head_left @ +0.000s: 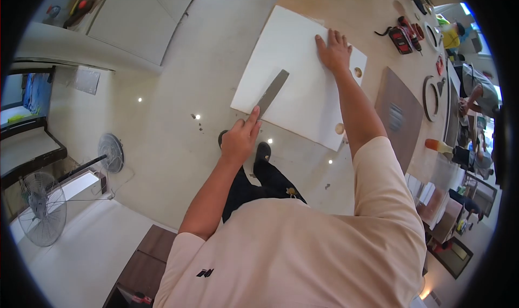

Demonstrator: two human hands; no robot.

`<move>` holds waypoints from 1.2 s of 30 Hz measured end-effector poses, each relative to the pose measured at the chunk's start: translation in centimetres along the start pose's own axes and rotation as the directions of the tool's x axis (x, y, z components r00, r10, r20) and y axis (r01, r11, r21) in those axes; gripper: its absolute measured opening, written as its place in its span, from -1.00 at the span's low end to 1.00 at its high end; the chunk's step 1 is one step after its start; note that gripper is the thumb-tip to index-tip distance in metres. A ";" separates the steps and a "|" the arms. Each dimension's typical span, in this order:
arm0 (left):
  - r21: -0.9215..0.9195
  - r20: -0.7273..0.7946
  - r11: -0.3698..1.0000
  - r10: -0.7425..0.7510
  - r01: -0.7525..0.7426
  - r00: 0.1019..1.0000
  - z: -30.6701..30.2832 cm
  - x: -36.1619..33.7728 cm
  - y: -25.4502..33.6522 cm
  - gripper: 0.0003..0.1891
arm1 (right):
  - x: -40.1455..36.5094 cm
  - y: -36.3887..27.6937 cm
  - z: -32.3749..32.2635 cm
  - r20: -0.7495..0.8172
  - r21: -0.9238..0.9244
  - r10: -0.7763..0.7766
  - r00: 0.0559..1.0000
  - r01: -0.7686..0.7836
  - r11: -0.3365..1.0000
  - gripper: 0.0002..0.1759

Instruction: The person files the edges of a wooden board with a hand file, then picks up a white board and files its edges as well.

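A white panel (294, 64) with two round holes near its right edge lies on the wooden workbench (303, 0), its near part sticking out over the floor. My left hand (241, 137) is wrapped round the near end of a flat grey file (274, 91), index finger stretched along it. The file's far end reaches over the panel's left part. Near the far right edge of the panel, my right hand (334, 51) lies flat with its fingers spread, holding nothing.
Right of the panel are a brown board (397, 118), a red and black power drill (403, 37), an oval ring (431, 98) and a brush (438, 146). People (478, 91) work at the far right. A standing fan (43, 208) is at left.
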State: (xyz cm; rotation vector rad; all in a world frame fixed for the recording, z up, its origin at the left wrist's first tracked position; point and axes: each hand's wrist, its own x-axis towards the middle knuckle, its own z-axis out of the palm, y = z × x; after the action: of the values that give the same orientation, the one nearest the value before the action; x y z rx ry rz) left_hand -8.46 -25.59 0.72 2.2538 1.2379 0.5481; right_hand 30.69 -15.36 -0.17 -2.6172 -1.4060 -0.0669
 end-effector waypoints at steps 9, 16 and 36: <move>-0.261 -0.006 0.929 -0.273 0.262 0.962 -7.4 -12.8 -9.0 -0.39 | -28.7 12.6 -14.2 0.586 0.742 -0.078 0.806 -0.496 0.450 -0.62; -0.382 0.180 0.902 -0.144 0.204 0.973 -11.0 -5.9 -9.5 -0.56 | -73.8 3.9 -2.5 0.913 -0.083 0.180 -0.367 -0.597 -0.798 -0.36; -0.503 0.415 0.826 -0.027 0.254 0.909 -13.5 -0.6 -11.3 -0.66 | -83.6 -13.3 -3.0 0.866 0.195 0.382 -0.323 -0.485 -0.853 -0.35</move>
State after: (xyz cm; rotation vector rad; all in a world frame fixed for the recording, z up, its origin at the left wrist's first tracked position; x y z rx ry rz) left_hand -23.76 -17.72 4.50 1.6567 0.8886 0.3133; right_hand -26.58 -77.58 -5.47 -1.4068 1.3983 0.8575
